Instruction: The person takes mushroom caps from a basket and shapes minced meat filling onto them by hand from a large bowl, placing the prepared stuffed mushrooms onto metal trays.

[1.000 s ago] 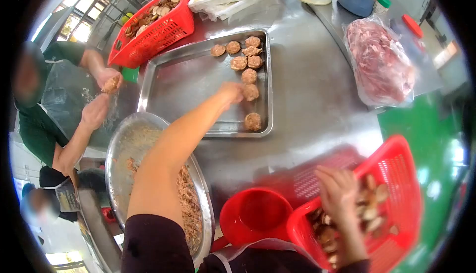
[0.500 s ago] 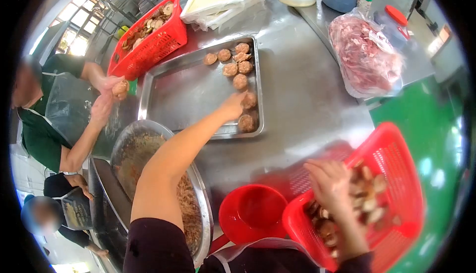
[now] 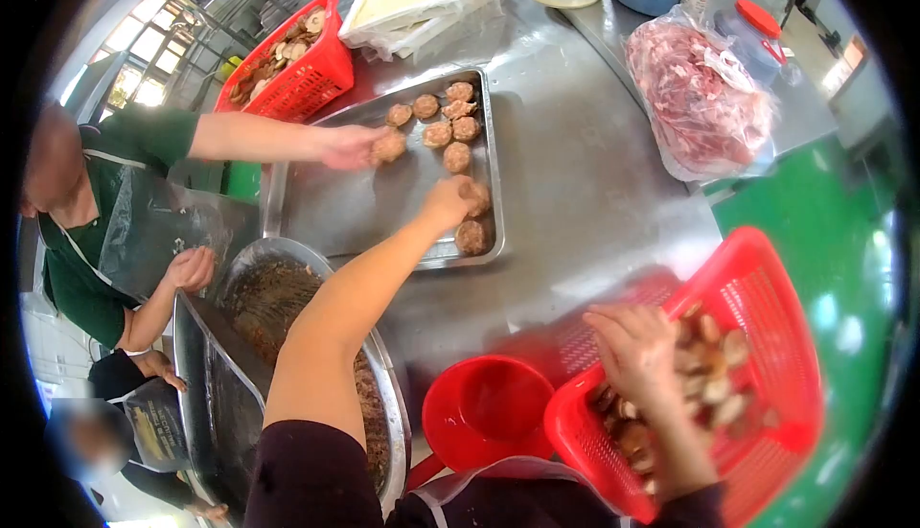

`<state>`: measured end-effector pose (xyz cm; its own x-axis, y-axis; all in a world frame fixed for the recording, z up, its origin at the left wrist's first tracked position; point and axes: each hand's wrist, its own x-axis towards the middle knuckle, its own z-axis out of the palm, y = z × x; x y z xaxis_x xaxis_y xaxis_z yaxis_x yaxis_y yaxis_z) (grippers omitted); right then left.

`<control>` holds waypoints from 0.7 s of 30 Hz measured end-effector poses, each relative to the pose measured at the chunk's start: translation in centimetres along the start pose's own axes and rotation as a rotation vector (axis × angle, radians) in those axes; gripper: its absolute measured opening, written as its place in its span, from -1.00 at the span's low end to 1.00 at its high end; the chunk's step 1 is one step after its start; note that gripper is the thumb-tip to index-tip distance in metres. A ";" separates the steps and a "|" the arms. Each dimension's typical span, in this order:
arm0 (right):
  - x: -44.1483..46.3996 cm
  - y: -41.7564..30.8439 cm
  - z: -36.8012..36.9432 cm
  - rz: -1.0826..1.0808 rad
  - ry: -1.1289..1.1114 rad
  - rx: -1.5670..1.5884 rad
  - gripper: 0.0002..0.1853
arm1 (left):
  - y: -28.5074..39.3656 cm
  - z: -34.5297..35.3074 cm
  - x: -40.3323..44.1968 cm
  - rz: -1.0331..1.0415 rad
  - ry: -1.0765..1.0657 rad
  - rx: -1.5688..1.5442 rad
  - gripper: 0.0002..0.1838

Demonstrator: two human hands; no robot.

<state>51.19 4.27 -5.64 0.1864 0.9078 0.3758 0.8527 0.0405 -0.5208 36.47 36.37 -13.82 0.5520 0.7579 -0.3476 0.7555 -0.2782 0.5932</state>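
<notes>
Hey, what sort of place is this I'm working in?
Most likely a commercial or canteen kitchen: the broad metal worktable, the tray of meaty-looking rounds and the bagged raw-looking meat suggest food prepared in bulk.

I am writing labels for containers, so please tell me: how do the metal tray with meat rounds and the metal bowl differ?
The metal tray is rectangular, while the metal bowl is rounded. The tray holds separate meat rounds; the bowl holds a loose meat mixture. The tray looks shallow, the bowl deeper. Both are shiny metal.
</notes>
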 end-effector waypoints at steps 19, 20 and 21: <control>-10.2 -2.5 -9.5 0.291 0.137 0.034 -0.79 | 5.8 -7.3 -22.4 -0.035 0.180 -0.458 -0.69; -11.4 -2.5 -10.1 0.406 0.163 0.138 -0.79 | 6.5 -7.2 -24.3 -0.003 0.163 -0.547 -0.69; -12.5 -2.3 -11.1 0.496 0.117 0.142 -0.78 | 7.3 -6.6 -25.8 0.034 0.153 -0.646 -0.70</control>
<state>52.32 -11.75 -0.63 0.6110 0.7798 0.1364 0.5751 -0.3188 -0.7534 25.40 18.62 4.27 0.4797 0.8432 -0.2426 0.3491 0.0703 0.9345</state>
